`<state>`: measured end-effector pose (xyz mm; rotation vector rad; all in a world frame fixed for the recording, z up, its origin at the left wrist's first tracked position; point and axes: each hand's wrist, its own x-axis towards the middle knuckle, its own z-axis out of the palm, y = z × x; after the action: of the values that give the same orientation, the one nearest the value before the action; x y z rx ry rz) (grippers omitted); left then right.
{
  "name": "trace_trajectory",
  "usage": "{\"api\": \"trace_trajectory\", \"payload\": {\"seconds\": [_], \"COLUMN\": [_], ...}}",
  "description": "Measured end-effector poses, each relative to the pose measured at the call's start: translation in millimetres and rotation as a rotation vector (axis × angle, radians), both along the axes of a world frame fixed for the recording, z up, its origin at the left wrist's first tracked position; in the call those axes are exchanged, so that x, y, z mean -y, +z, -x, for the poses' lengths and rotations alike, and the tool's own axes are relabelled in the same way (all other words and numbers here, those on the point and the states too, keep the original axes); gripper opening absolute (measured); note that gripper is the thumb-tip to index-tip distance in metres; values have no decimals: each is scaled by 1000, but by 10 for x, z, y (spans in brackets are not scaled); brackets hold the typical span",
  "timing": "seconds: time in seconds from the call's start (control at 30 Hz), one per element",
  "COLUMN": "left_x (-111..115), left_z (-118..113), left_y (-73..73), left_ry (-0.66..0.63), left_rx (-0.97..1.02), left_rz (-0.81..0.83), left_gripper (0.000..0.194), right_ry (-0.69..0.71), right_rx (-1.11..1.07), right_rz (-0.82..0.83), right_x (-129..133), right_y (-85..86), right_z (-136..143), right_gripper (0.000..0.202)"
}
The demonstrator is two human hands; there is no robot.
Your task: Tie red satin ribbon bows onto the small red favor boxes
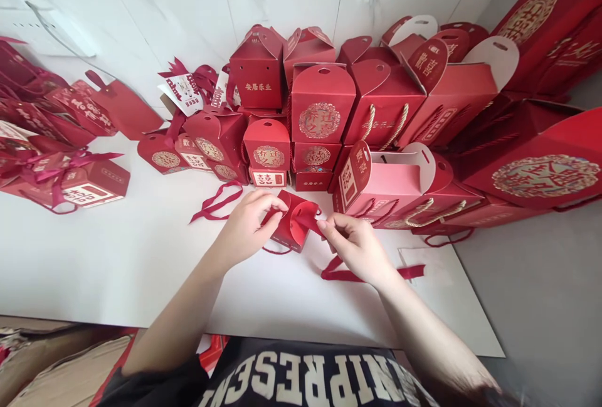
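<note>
A small red gift box (298,241) stands on the white table between my hands, its top flaps raised and the inside partly showing. My left hand (249,225) has its thumb and forefinger curled on the box's left edge. On the other side, my right hand (355,245) pinches the right flap near its tip. A dark red ribbon (341,272) lies flat under and beside my right wrist, its end coming out to the right. Another stretch of ribbon (214,206) loops on the table left of the box. A thin red cord hangs at the box's front.
Behind the box, red gift boxes (322,103) stand stacked against the tiled wall. An uncovered box with rope handles (395,175) stands close to my right hand. Larger boxes (545,175) fill the right. Ribboned boxes (94,178) lie at the left. Cardboard (84,372) is below the table's front edge.
</note>
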<state>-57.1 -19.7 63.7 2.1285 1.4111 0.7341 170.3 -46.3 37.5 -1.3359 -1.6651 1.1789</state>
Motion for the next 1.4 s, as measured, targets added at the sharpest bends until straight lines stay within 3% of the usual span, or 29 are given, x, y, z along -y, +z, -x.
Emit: {"api": "trace_trajectory", "payload": {"seconds": [0.2, 0.63, 0.97, 1.4], "left_x": [-81, -93, -113, -62], "left_z": [-21, -66, -120, -160], "left_y": [-186, -217, -247, -258], "left_ry": [-27, -30, -71, -94], "left_rx": [66, 19, 25, 118], "left_rz": [89, -57, 51, 104], "left_gripper": [18, 22, 30, 21], "right_ry": [-81, -28, -55, 19], "right_rx": [39, -1, -125, -153], "right_rz": [27, 29, 79, 80], "right_x": [-44, -65, -94, -76], "right_y": [-78, -152, -304, -292], "right_z": [62, 85, 112, 183], "right_gripper": [44, 43, 47, 43]}}
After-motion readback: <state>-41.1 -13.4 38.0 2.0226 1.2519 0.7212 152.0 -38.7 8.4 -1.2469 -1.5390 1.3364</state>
